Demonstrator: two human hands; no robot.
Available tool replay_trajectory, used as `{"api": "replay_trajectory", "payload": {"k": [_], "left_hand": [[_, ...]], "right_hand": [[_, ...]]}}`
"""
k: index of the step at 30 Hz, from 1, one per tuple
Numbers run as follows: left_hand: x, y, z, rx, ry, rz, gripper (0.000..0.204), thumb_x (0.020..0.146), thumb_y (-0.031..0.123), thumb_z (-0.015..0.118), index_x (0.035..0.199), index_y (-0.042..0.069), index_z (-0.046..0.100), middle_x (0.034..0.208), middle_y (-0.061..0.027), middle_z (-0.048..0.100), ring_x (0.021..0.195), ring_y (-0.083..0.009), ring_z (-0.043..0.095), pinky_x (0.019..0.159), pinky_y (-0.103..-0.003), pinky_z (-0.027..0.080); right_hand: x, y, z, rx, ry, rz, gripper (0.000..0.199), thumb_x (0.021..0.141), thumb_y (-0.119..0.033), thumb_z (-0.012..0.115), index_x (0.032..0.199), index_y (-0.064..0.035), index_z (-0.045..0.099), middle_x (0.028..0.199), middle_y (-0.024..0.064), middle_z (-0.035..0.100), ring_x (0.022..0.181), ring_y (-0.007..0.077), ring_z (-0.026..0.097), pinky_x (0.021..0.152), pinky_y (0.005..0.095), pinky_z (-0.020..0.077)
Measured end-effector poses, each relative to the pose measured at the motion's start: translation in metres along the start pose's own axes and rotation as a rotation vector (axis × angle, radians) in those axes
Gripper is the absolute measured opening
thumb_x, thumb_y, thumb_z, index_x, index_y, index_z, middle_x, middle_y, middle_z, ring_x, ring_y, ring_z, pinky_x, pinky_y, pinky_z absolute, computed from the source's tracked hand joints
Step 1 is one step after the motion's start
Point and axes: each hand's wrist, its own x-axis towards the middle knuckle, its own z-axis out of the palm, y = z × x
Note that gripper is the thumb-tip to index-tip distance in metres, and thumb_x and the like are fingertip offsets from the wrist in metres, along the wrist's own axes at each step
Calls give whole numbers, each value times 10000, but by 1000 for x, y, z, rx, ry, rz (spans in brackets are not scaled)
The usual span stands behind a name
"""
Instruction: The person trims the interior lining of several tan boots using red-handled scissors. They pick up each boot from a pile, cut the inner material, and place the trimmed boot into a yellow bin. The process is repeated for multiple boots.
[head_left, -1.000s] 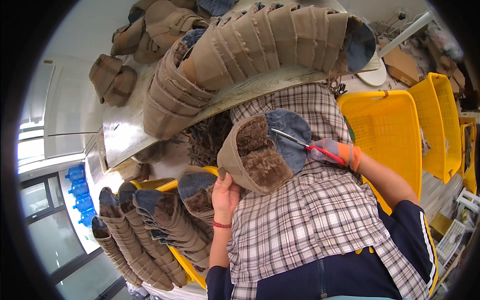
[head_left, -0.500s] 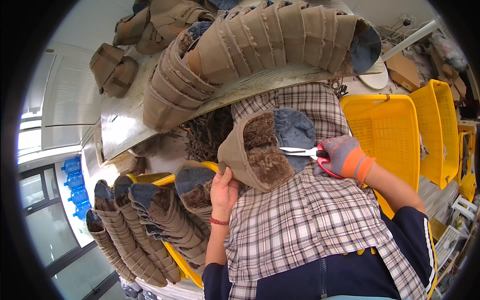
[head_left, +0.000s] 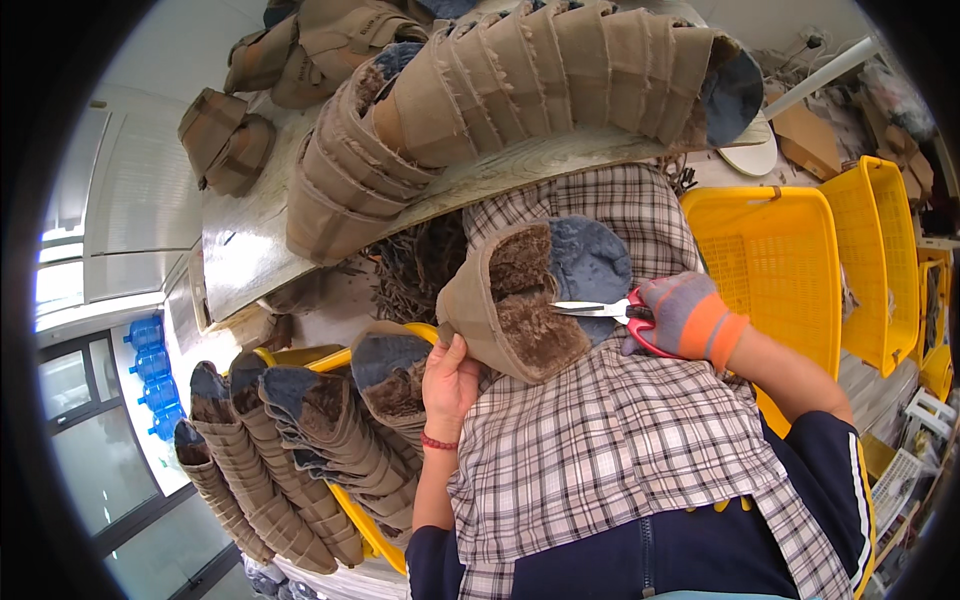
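A tan cloth slipper with brown plush lining and a blue fuzzy sole lies on my lap. My bare left hand grips its lower left edge, thumb on the outside. My right hand, in a grey and orange glove, is closed round red-handled scissors. Their blades lie over the blue sole, with the tips at the edge of the brown plush. Whether the tips touch the lining I cannot tell. A checked apron covers my lap beneath the slipper.
A long nested row of similar slippers curves along the table ahead. More stacks fill a yellow basket at left. Yellow crates stand at right. Dark trimmings hang under the table edge.
The scissors have shifted slightly left over the slipper, and my right hand has turned a little with them. My left hand keeps its hold.
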Motion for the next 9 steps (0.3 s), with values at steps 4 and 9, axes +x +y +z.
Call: {"api": "replay_trajectory", "payload": {"k": [4,9], "left_hand": [[1,1,2,7,-16,-2,294,954,87,501,1245,54,519,1262,-72,561,1147,-215,534,1013,-375,406],[0,0,-2,6,-31,6,314,948,87,512,1261,58,506,1271,-79,554,1165,-220,524,1025,-375,394]], "right_hand": [[3,-1,8,69,62,-5,414,779,-460,617,897,-65,652,835,118,676,777,284,657,689,383,505],[2,0,7,-8,-6,87,392,787,-454,613,975,-113,661,857,101,690,788,257,668,710,361,512]]}}
